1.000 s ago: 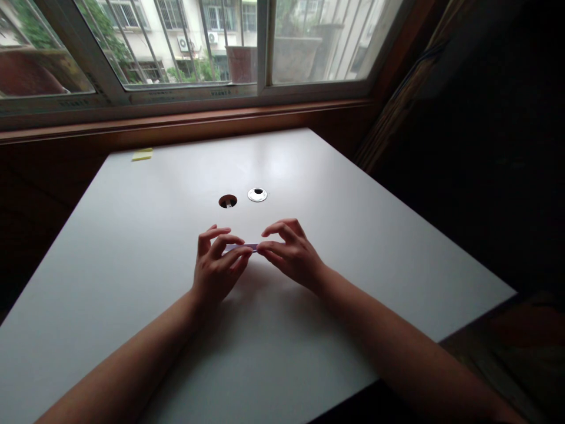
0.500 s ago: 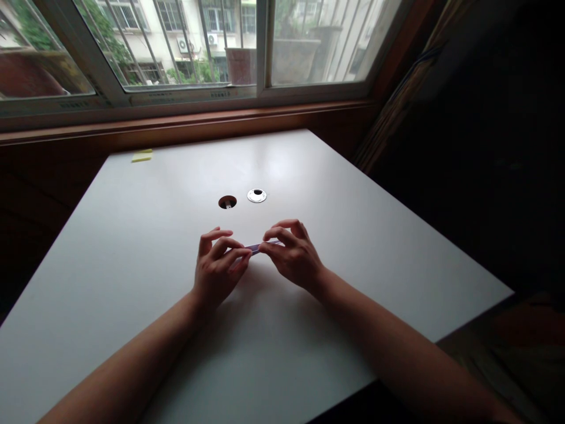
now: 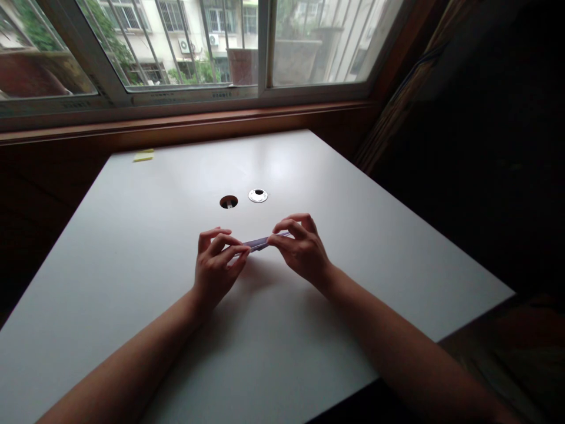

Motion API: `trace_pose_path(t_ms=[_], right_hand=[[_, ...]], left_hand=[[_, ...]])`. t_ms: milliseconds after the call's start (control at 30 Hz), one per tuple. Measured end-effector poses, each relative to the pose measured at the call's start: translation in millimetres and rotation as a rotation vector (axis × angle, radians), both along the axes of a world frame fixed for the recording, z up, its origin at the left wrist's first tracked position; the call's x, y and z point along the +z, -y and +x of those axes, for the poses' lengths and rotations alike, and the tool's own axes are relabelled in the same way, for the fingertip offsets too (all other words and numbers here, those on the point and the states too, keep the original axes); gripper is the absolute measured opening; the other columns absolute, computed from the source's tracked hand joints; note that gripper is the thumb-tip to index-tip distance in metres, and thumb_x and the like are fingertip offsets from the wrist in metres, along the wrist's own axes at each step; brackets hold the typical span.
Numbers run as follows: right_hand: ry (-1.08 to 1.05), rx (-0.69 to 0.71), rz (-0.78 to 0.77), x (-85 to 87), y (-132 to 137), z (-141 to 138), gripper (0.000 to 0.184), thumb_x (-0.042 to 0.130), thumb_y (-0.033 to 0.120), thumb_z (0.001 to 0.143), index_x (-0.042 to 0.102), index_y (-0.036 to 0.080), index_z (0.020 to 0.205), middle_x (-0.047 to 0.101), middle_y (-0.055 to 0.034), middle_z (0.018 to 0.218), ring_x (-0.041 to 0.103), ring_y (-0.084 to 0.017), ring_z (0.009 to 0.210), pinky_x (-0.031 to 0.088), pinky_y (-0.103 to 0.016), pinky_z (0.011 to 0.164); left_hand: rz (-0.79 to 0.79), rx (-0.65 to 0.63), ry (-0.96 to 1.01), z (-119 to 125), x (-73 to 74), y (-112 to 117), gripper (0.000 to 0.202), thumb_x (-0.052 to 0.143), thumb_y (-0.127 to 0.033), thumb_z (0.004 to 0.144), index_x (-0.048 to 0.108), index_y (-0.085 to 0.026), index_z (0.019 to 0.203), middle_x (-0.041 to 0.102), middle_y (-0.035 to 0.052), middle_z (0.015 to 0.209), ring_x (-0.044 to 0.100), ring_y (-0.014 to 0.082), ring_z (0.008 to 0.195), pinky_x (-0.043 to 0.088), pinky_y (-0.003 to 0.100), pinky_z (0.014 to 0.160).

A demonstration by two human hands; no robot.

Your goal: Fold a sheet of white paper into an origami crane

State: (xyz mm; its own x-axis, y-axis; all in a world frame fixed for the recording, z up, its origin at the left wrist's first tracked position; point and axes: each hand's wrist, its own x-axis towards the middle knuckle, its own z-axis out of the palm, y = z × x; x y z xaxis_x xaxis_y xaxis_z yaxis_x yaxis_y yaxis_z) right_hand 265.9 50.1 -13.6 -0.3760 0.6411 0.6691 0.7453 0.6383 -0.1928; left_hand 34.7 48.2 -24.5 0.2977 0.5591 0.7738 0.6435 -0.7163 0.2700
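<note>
A narrow purple strip, which looks like folded paper, is held just above the white table. My left hand pinches its left end between thumb and fingertips. On the other side, my right hand grips the strip towards its right end, with the index finger and thumb on it and the other fingers curled above. A bare length of the strip shows between the two hands. The fingers hide both of its ends in part.
Beyond the hands, the tabletop has a round hole with a pale piece inside, and a round silver cover beside it. A yellow sticky-note pad lies near the far left corner. A barred window stands behind the table.
My right hand has slid right and slightly away from my left hand, so more of the purple strip shows between them. The left hand has barely moved.
</note>
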Motion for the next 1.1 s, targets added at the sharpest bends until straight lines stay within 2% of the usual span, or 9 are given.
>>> trace_pose_path(t_ms=[233,500,733,1100], right_hand=[[-0.058,-0.035,0.033,-0.1,-4.4,7.0,0.017,0.064,0.016,0.088,0.074,0.03,0.089,0.066,-0.0036,0.101,0.047,-0.027,0.106,0.044,-0.044,0.087],[-0.128,-0.103,0.035,-4.6,-14.7,19.9,0.015,0.064,0.021,0.089,0.075,0.032,0.088,0.065,-0.0045,0.1,0.047,-0.028,0.104,0.045,-0.045,0.085],[-0.076,-0.012,-0.001,0.1,-5.3,9.0,0.012,0.065,0.022,0.089,0.074,0.03,0.092,0.066,-0.0046,0.1,0.048,-0.026,0.104,0.044,-0.044,0.084],[0.02,0.118,-0.014,-1.2,0.4,1.0,0.01,0.067,0.028,0.088,0.072,0.032,0.096,0.066,-0.0024,0.099,0.05,-0.024,0.105,0.042,-0.04,0.09]], left_hand=[[-0.056,0.027,0.047,-3.5,0.5,-0.7,0.011,0.074,-0.017,0.079,0.073,-0.025,0.087,0.067,0.0024,0.086,0.055,0.0241,0.105,0.049,0.045,0.094],[-0.074,0.102,0.132,-10.0,-0.8,-2.6,0.009,0.072,-0.02,0.083,0.073,-0.026,0.089,0.066,0.0035,0.092,0.055,0.0221,0.098,0.049,0.042,0.088],[-0.006,0.058,-0.009,-4.9,-0.9,-0.2,0.026,0.074,-0.022,0.081,0.071,-0.031,0.105,0.065,0.0041,0.102,0.054,0.0243,0.105,0.048,0.044,0.092],[0.065,0.01,-0.133,1.5,0.7,2.0,0.017,0.075,-0.021,0.08,0.071,-0.03,0.094,0.068,0.0022,0.094,0.054,0.0242,0.105,0.049,0.043,0.093]])
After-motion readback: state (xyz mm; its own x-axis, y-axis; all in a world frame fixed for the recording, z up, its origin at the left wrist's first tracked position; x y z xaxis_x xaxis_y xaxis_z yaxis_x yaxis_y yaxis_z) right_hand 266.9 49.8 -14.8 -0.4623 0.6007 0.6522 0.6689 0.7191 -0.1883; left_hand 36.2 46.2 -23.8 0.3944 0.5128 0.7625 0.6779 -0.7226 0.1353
